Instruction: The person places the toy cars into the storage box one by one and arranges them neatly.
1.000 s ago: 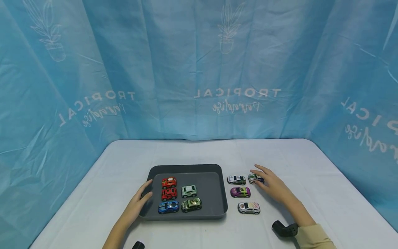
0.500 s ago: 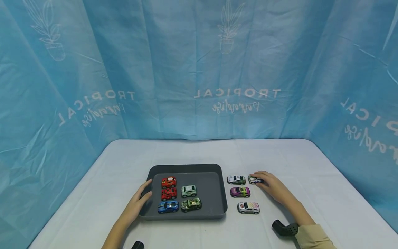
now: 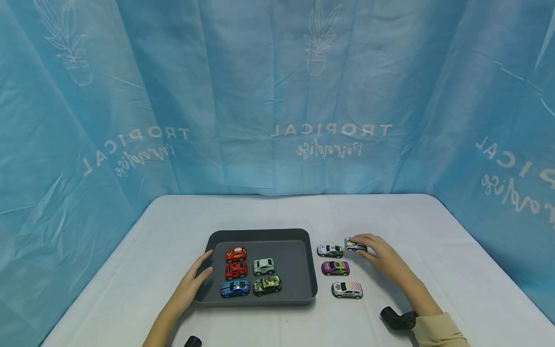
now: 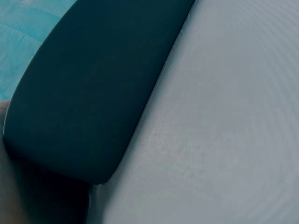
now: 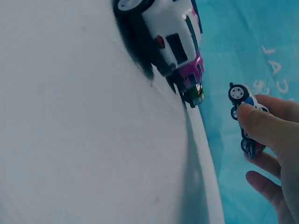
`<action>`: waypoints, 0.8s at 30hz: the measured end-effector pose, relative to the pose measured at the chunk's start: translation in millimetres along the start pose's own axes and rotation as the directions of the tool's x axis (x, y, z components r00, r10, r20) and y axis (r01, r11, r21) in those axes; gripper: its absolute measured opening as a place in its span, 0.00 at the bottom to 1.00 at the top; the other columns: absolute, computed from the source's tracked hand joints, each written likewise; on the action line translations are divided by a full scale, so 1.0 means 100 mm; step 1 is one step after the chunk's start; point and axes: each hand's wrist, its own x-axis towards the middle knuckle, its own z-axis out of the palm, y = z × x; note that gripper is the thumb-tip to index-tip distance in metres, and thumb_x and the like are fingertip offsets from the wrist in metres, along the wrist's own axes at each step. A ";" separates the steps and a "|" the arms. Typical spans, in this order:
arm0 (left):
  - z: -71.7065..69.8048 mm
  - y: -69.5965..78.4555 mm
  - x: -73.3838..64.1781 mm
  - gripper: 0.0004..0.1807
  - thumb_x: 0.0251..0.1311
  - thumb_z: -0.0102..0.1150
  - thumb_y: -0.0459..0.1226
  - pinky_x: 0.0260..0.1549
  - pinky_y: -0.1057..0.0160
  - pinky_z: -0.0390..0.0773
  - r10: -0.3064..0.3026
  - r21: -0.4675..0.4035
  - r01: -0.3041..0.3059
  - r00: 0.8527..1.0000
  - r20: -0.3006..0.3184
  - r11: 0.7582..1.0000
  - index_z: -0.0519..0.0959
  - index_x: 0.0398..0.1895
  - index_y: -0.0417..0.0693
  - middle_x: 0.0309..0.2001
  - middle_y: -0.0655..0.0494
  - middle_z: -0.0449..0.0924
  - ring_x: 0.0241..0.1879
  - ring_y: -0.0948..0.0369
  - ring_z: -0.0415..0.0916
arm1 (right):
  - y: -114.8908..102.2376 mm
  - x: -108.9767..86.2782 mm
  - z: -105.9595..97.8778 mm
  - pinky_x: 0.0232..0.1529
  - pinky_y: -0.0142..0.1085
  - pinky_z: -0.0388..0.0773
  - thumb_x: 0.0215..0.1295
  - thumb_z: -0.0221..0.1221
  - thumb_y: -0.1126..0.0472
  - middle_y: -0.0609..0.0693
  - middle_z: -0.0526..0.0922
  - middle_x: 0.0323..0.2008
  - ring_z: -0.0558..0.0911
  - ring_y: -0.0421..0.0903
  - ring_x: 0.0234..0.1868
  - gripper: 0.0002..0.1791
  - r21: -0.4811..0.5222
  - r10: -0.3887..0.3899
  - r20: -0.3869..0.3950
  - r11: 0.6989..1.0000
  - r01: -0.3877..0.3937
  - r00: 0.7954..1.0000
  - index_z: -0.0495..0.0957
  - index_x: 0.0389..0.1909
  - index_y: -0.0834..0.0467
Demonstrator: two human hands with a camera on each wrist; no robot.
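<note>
My right hand [image 3: 383,258] pinches a small white toy car [image 3: 354,245] with dark markings between thumb and fingers. In the right wrist view this toy car [image 5: 245,119] is raised off the table, its wheels turned toward the left. At the left side of a dark grey tray [image 3: 295,294], my left hand [image 3: 187,286] rests with relaxed fingers against the rim. Inside the tray sit two red toy cars [image 3: 236,270], a blue one [image 3: 235,288], a pale green one [image 3: 263,266] and a green camouflage one [image 3: 266,285]. The left wrist view shows mostly the tray's outer wall [image 4: 93,93].
Right of the tray stand a white-and-green toy car [image 3: 330,251], a purple one [image 3: 335,268] and a white one with a checked roof [image 3: 347,289]. All are on a white-covered table [image 3: 347,212]. Blue printed curtains [image 3: 277,96] enclose the back and sides.
My right hand has closed its fingers on the white toy car at the back right and lifted it slightly. The left hand and the tray stay where they were.
</note>
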 end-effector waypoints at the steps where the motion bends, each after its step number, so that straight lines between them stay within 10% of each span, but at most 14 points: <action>1: 0.00 0.00 0.00 0.31 0.66 0.41 0.50 0.63 0.34 0.40 -0.002 0.003 0.002 1.000 -0.001 1.000 0.51 0.69 0.52 0.72 0.42 0.42 0.70 0.40 0.36 | -0.03 0.02 -0.01 0.49 0.46 0.75 0.49 0.64 0.66 0.52 0.80 0.45 0.78 0.52 0.48 0.21 -0.006 -0.022 -0.014 1.000 0.022 1.000 0.78 0.47 0.56; 24: -0.02 0.01 0.01 0.31 0.66 0.41 0.49 0.63 0.34 0.40 0.014 -0.009 -0.014 1.000 0.002 1.000 0.51 0.69 0.52 0.72 0.42 0.42 0.70 0.40 0.36 | -0.84 0.52 0.04 0.42 0.40 0.79 0.42 0.69 0.62 0.48 0.81 0.44 0.80 0.44 0.43 0.27 -0.098 -0.356 -0.127 0.933 0.346 0.926 0.78 0.49 0.51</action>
